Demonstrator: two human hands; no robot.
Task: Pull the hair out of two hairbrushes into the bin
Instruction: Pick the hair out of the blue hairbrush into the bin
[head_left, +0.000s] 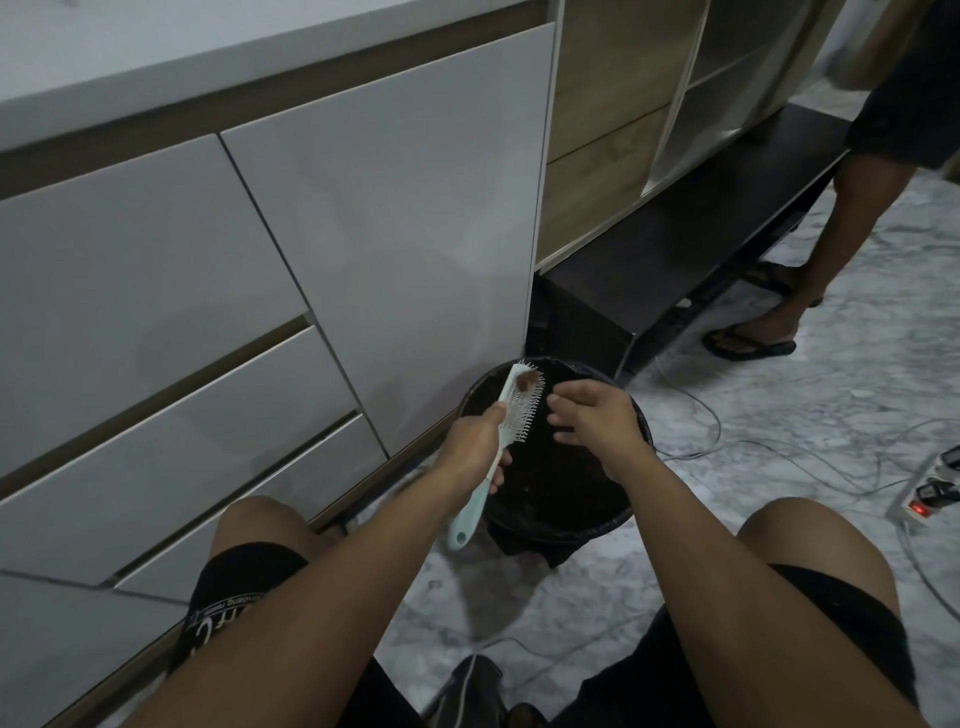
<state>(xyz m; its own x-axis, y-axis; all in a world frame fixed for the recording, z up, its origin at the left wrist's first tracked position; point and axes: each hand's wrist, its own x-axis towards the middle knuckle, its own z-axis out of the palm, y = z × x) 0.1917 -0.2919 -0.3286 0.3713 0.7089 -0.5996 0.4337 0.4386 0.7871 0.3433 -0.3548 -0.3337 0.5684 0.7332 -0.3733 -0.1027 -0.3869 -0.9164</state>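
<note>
Pale blue brush (511, 415) tilted over bin, bristles rightward. Brown hair (525, 385) clumped near its tip. Black round bin (550, 488) on floor.

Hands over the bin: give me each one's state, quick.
Left hand: closed around the hairbrush handle, held over the bin.
Right hand: open, fingers loosely curled beside the bristles, holding nothing.

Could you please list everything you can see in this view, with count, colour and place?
Pale blue plastic hairbrush: one, over the bin, in the left grip.
Brown hair clump: one, near the brush tip.
Round black bin: one, on the floor by the cabinet.
Glossy white cabinet fronts: several, left.
Dark low bench: one, behind the bin.
White power strip: one, red light, right floor.
Thin cables: several, marble floor.
Another person's legs: two, dark sandals, upper right.
Left hand: holds the brush.
Right hand: loosely open, empty, over the bin.
</note>
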